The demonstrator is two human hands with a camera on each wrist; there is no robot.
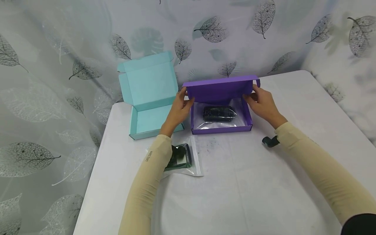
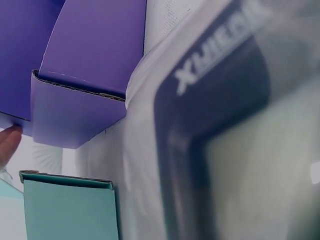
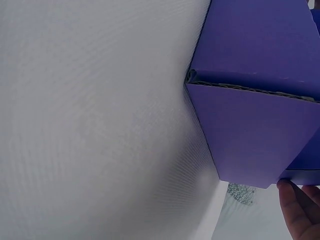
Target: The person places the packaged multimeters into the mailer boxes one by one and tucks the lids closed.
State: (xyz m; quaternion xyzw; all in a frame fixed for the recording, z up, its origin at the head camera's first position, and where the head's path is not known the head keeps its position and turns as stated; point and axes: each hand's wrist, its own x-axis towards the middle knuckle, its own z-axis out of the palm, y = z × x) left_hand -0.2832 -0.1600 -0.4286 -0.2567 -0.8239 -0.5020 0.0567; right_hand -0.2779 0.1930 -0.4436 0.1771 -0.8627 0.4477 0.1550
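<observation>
A purple cardboard box (image 1: pixel 222 131) stands on the table with its lid (image 1: pixel 220 89) partly raised and tilted over the back. Inside lies a dark device in a clear plastic bag (image 1: pixel 218 113). My left hand (image 1: pixel 180 106) pinches the lid's left side, its fingertips (image 2: pixel 11 140) at the flap edge in the left wrist view. On the opposite side my right hand (image 1: pixel 262 102) pinches the lid's right flap, with fingers (image 3: pixel 295 205) bent at its edge in the right wrist view. The box's side wall (image 3: pixel 255 130) fills much of that view.
A light teal box (image 1: pixel 152 120) with its lid upright stands left of the purple one. Under my left forearm lies a bagged dark item (image 1: pixel 185 158) with a pale panel. A small black object (image 1: pixel 270 141) lies beside my right wrist. A leaf-patterned curtain (image 1: pixel 147 42) hangs behind the table.
</observation>
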